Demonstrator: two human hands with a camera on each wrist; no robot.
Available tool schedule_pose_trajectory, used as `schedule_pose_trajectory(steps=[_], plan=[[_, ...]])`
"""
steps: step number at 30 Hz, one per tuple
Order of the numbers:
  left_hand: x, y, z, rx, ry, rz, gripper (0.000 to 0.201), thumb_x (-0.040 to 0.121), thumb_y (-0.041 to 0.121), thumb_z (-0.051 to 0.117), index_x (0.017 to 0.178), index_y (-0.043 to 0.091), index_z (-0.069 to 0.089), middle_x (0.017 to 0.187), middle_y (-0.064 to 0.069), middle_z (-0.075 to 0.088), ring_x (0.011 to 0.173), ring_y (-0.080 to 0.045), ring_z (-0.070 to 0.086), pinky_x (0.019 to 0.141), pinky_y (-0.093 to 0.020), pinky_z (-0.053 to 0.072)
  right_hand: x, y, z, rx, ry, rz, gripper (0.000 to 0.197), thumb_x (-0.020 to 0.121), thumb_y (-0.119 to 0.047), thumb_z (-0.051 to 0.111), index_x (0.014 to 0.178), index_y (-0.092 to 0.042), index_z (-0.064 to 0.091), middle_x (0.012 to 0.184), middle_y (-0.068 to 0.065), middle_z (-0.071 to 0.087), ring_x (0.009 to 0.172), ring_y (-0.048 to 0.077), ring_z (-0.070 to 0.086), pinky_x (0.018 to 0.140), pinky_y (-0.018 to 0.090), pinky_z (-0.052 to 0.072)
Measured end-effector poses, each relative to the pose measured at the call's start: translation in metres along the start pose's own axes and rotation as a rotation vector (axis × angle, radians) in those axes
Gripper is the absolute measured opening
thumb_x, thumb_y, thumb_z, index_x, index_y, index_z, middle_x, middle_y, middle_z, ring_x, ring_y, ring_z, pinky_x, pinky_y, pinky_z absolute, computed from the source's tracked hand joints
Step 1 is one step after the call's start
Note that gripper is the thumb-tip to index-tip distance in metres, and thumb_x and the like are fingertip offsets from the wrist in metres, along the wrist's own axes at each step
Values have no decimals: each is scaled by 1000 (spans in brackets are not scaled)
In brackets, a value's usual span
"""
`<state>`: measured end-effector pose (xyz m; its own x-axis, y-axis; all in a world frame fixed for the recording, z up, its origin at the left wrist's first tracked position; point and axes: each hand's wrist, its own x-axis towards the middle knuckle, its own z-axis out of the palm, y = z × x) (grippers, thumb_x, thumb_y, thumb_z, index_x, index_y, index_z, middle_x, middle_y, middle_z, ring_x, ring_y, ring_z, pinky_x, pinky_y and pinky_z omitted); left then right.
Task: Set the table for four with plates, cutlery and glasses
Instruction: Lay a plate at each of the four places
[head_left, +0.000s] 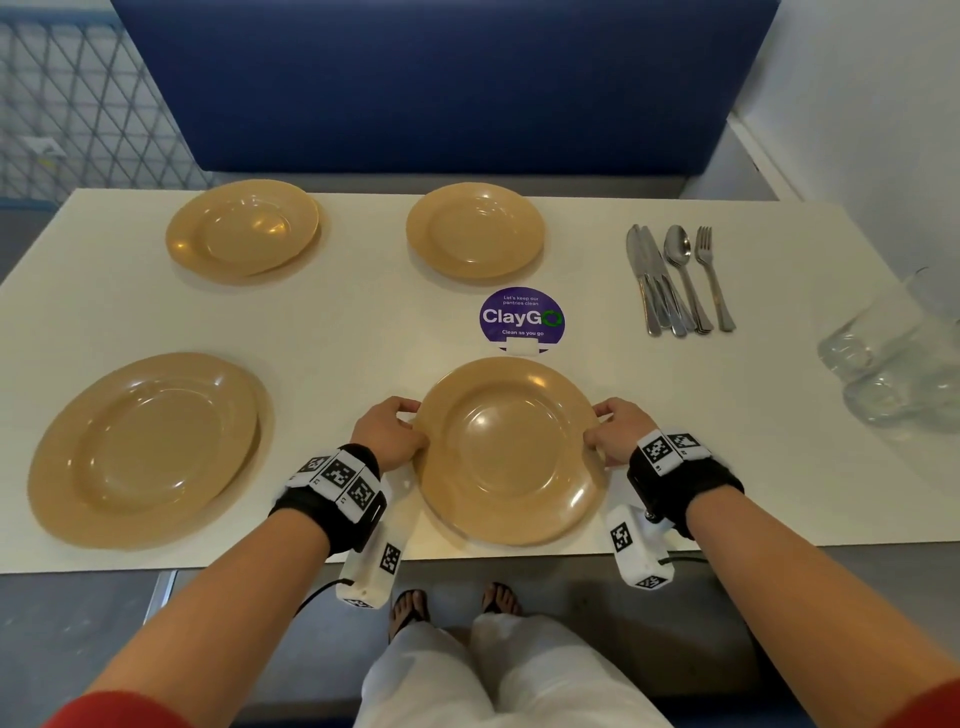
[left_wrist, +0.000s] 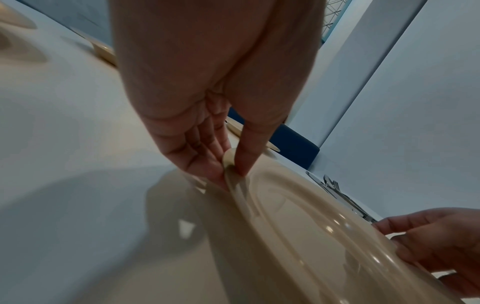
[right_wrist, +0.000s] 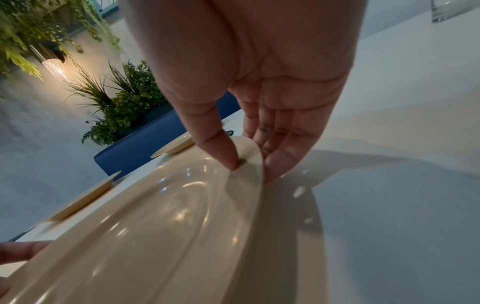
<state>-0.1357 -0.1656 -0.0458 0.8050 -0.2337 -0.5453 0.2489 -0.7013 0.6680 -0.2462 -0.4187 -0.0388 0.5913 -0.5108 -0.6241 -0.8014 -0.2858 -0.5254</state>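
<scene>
A tan plate (head_left: 509, 452) is at the table's near edge, right of centre, held by both hands. My left hand (head_left: 400, 426) pinches its left rim, thumb on top and fingers beneath, as the left wrist view shows (left_wrist: 231, 164). My right hand (head_left: 605, 431) pinches the right rim the same way (right_wrist: 249, 162). In the wrist views the plate (right_wrist: 155, 226) hangs slightly above the table with a shadow beneath. Three more plate settings lie near left (head_left: 145, 447), far left (head_left: 241, 231) and far centre (head_left: 475, 231). The cutlery pile (head_left: 675, 280) and clear glasses (head_left: 893, 364) are at the right.
A round purple sticker (head_left: 521, 319) lies flat on the white table (head_left: 337, 322) just beyond the held plate. A blue bench back (head_left: 441, 83) runs behind the far edge. My legs and feet stand at the near edge.
</scene>
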Motion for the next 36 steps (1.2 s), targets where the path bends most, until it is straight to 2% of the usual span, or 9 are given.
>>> schedule_pose_trajectory(steps=[8,12,14,16,26,29,32,34,36], plan=[[2,-2,-1,-48,6,-21,43,79,9,60,121,20,55,85,-1,62,87,-23,61,93,-40,52,6,0,-1,-17,-1,-8,39,80,-14,61,118,-16,52,102,8,60,84,24,59,78,34,54],[6,-1,-8,-100,50,-27,41,82,17,60,122,19,53,89,-5,66,81,-20,66,87,-34,54,8,-10,-4,-51,51,-38,47,80,-25,66,123,-15,50,113,8,60,103,26,58,91,37,49],[8,0,-14,-122,76,-29,40,83,18,61,122,17,53,84,-2,66,80,-19,67,84,-33,54,8,-21,-6,-89,86,-84,48,82,-25,65,126,-14,48,119,8,58,110,26,55,92,32,43],[11,1,-24,-123,113,-31,40,84,21,63,122,17,53,80,0,65,83,-20,68,89,-37,53,8,-34,-8,-109,134,-140,47,83,-23,65,126,-12,49,124,9,55,113,25,54,90,30,41],[83,5,-154,-336,467,-125,44,88,29,62,126,11,52,83,-3,62,82,-24,63,93,-40,52,54,-149,21,-221,211,-378,38,85,-22,62,121,-9,55,129,14,50,117,30,51,99,34,40],[114,1,-202,-535,609,-184,47,90,26,59,132,9,47,93,-6,59,76,-21,59,94,-35,51,75,-179,37,-84,217,-301,42,90,-22,57,128,-8,47,126,12,54,115,29,53,90,30,40],[147,-9,-242,-676,650,-261,58,92,25,59,142,6,37,113,-8,54,92,-23,62,93,-33,51,104,-199,48,131,178,-86,49,91,-17,54,134,-2,38,122,15,58,96,30,59,78,33,48],[170,-19,-262,-676,647,-302,65,91,26,59,145,4,30,129,-12,53,96,-25,66,87,-30,53,124,-210,56,372,114,58,38,93,-9,50,128,2,43,108,17,64,61,25,58,47,22,48],[191,-25,-274,-630,620,-343,67,89,28,59,143,0,29,119,-15,60,79,-22,66,76,-29,53,143,-216,62,522,166,177,22,95,-9,48,114,0,51,77,11,60,47,19,52,28,12,37]])
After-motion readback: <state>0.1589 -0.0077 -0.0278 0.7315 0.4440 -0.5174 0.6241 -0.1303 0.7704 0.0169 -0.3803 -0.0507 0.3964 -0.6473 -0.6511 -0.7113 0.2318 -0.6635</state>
